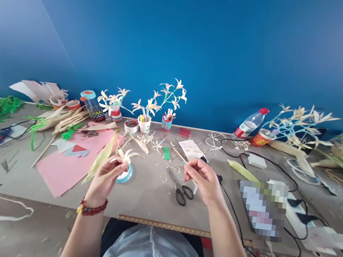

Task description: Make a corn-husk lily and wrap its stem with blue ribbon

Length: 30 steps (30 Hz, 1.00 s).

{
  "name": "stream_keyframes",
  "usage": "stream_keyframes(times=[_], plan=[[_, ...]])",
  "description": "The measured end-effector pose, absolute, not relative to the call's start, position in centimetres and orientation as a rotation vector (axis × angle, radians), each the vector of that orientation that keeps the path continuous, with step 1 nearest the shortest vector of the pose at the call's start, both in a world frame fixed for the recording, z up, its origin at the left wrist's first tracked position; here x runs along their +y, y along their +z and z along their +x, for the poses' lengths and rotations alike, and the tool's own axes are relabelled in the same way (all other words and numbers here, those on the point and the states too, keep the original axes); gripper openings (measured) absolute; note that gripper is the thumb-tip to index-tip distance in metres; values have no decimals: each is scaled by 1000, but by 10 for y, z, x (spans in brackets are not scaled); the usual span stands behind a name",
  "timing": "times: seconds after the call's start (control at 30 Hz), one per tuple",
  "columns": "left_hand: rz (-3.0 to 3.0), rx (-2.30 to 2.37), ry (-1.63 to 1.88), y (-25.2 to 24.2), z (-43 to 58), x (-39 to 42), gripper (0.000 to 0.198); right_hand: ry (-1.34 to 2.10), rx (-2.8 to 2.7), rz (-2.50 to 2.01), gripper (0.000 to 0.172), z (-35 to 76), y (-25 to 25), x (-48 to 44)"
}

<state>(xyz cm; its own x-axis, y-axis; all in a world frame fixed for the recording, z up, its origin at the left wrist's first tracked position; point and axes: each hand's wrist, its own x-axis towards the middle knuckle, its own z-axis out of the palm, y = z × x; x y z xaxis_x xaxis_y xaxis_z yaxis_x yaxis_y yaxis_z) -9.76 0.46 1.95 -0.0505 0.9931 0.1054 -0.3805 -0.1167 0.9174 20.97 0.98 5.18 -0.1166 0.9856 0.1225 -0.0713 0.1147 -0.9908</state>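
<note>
My left hand [108, 177], with a red beaded bracelet at the wrist, pinches a cream flower [127, 155] with thin, curling petals that looks made of dried corn husk. Just behind the fingers lies a roll of tape [126, 176] with a pale blue rim. My right hand [201, 178] is raised over the table with thumb and fingers pressed together; what they hold, if anything, is too small to make out. Black-handled scissors [181, 191] lie on the table to the left of that hand, apart from it. A thin wooden stick [179, 155] shows beyond its fingertips.
Husk flowers on stems stand in a white cup [143, 124] and an orange cup [263, 138] near the wall. Pink paper [59, 173] lies left. At right are a phone [258, 210], black cables and a plastic bottle [250, 123]. Husk scraps are scattered midtable.
</note>
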Motion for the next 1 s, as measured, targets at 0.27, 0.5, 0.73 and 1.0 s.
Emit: stream_keyframes(times=[0.27, 0.5, 0.73, 1.0], plan=[[927, 536, 1270, 24, -25, 5, 8, 1292, -1432, -987, 19, 197, 59, 12], [687, 296, 1166, 15, 13, 4, 7, 1382, -1408, -889, 21, 188, 57, 12], [514, 312, 1229, 7, 16, -2, 6, 1329, -1319, -898, 27, 193, 56, 10], [595, 344, 1344, 24, 4, 5, 7, 1408, -1283, -942, 32, 192, 45, 3]])
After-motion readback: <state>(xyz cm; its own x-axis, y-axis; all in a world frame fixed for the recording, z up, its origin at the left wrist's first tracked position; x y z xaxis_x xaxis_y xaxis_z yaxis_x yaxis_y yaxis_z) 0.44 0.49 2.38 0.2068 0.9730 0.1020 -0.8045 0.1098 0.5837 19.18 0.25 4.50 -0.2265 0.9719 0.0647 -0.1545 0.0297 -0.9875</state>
